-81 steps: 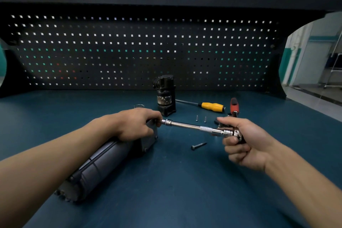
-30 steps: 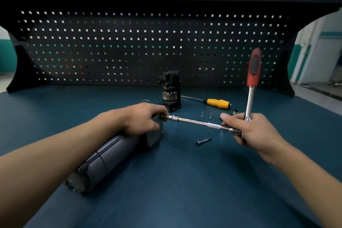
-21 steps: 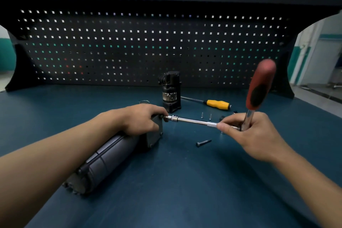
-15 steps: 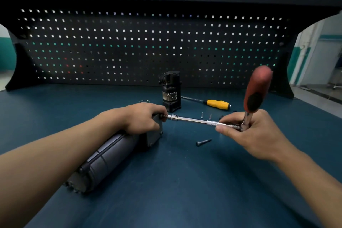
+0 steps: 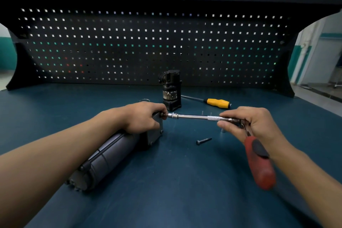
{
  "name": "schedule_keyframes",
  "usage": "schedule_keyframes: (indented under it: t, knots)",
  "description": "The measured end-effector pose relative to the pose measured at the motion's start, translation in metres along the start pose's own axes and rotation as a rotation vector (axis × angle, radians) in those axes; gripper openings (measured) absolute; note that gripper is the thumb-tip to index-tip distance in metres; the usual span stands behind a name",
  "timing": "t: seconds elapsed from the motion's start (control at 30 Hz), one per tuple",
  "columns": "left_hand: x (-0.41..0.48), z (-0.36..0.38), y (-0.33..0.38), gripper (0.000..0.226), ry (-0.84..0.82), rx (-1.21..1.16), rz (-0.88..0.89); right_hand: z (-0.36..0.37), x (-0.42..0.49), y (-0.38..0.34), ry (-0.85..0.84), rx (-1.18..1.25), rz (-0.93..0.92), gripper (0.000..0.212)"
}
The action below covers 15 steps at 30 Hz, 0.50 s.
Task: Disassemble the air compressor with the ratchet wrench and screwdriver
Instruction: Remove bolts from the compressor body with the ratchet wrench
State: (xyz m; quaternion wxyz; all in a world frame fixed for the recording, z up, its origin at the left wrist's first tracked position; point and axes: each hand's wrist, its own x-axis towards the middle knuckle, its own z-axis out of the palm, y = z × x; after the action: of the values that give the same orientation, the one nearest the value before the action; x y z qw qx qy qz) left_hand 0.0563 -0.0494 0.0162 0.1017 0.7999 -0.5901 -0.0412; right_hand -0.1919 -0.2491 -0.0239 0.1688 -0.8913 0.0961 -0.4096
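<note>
The air compressor (image 5: 111, 159) lies on its side on the blue bench top (image 5: 166, 200). Its ribbed cylinder end points toward us and its square end plate points away and to the right.

Our left hand (image 5: 142, 118) sits on top of the compressor at the plate end. The fingers are curled down over the housing and grip it.

The ratchet wrench (image 5: 259, 161) is engaged at the upper corner of the compressor's end plate. Its chrome extension bar (image 5: 194, 116) runs nearly level to the right of the plate, and the socket end meets the plate just beside our left fingertips.

Our right hand (image 5: 248, 124) holds the bar's other end, well right of the compressor. Thumb and fingers are pinched closed round the knurled section and the ratchet head. The red handle slants down from the head toward us, below that hand. We cannot tell whether its tip touches the bench.

A black component (image 5: 171, 89) stands upright just behind the compressor's plate end. The screwdriver (image 5: 216, 102), with its yellow handle, lies behind and to the right of the compressor, beyond the bar. One dark bolt (image 5: 203, 140) lies to the right of the end plate, on our side of the bar. A perforated pegboard (image 5: 148, 42) rises behind the compressor.
</note>
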Motion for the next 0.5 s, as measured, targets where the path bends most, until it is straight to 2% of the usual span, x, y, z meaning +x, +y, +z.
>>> schedule_keyframes:
  t: [0.07,0.17,0.3,0.4,0.5]
  knots:
    - [0.0,0.0,0.0,0.029,-0.004,0.008,-0.001,-0.001,-0.003,-0.008,-0.028,0.13,0.138,0.019]
    - [0.0,0.0,0.0,0.027,0.004,0.004,0.011,-0.004,-0.003,-0.016,-0.108,0.202,0.282,0.036]
    - [-0.001,0.0,0.0,0.028,0.015,0.007,0.026,-0.005,-0.002,-0.027,-0.092,0.209,0.458,0.06]
    - [-0.001,0.0,0.001,0.029,0.024,0.015,0.03,-0.005,0.002,-0.034,-0.065,0.338,0.652,0.081]
    - [0.0,0.0,0.001,0.028,0.027,0.011,0.033,-0.005,0.003,-0.037,-0.133,0.477,0.833,0.087]
